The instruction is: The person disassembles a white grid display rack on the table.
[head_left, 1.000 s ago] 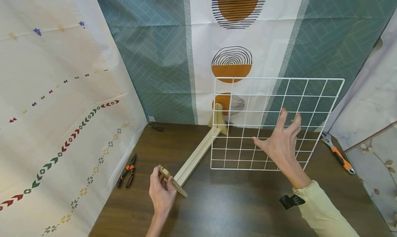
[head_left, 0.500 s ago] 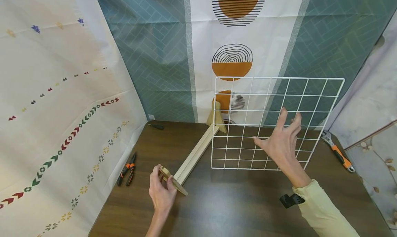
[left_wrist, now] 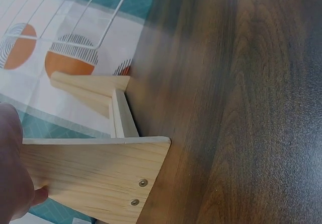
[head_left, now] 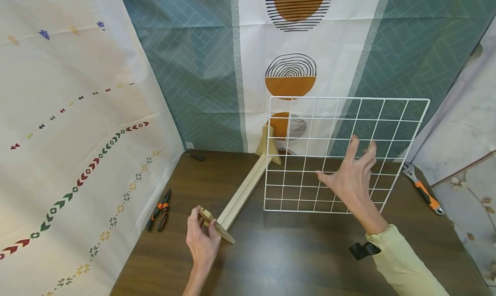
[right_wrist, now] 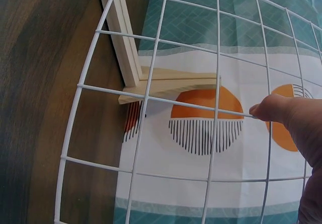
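Observation:
My left hand (head_left: 203, 244) pinches the near end board (head_left: 224, 235) of a pale wooden stand, thumb on one side and fingers on the other. A bar (head_left: 246, 192) runs from this board to a matching end board (head_left: 267, 145) by the back wall. Two screw heads (left_wrist: 143, 182) show low on the near board in the left wrist view. My right hand (head_left: 354, 175) holds up a white wire grid panel (head_left: 323, 157), fingers spread across it. The thumb (right_wrist: 274, 108) touches a wire. The panel's left edge overlaps the far board in the head view.
Orange-handled pliers (head_left: 164, 207) lie at the left of the dark wood table (head_left: 279, 257). A small dark tool (head_left: 195, 158) is near the back edge. An adjustable wrench (head_left: 424, 194) lies at the right. Patterned cloths (head_left: 201, 85) hang on the back and sides.
The stand's far end has swung slightly left, while its near end stays in my left hand. The backdrop sits slightly higher in the head view. My right hand and the grid panel have barely moved.

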`<state>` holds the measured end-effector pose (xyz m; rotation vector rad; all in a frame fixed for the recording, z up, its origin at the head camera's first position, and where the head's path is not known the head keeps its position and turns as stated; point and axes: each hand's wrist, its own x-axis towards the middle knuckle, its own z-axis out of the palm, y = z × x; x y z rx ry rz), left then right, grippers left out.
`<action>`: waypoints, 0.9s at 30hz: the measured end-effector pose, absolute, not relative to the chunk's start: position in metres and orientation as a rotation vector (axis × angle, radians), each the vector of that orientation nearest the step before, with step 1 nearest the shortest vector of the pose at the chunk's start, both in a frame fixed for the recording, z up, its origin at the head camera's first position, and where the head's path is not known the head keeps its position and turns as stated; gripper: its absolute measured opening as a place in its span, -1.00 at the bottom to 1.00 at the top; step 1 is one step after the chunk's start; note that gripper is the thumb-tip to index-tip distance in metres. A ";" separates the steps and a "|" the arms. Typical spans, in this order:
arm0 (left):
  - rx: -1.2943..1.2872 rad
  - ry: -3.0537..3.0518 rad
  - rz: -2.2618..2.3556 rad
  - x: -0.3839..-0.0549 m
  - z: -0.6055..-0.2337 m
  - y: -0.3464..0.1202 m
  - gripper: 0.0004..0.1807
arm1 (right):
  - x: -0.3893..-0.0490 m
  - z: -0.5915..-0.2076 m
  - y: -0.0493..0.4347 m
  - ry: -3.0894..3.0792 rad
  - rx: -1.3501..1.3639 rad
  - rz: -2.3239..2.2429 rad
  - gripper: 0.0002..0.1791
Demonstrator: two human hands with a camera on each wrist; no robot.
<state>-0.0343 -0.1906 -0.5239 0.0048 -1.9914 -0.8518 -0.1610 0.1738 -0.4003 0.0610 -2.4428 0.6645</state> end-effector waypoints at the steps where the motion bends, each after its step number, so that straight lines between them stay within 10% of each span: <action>1: 0.005 -1.992 -0.852 -0.034 -0.524 -0.190 -0.29 | -0.161 -0.400 0.174 -2.442 0.062 0.662 0.52; 27: 0.061 -1.983 -0.814 -0.029 -0.526 -0.185 -0.27 | -0.159 -0.406 0.173 -2.484 0.037 0.637 0.51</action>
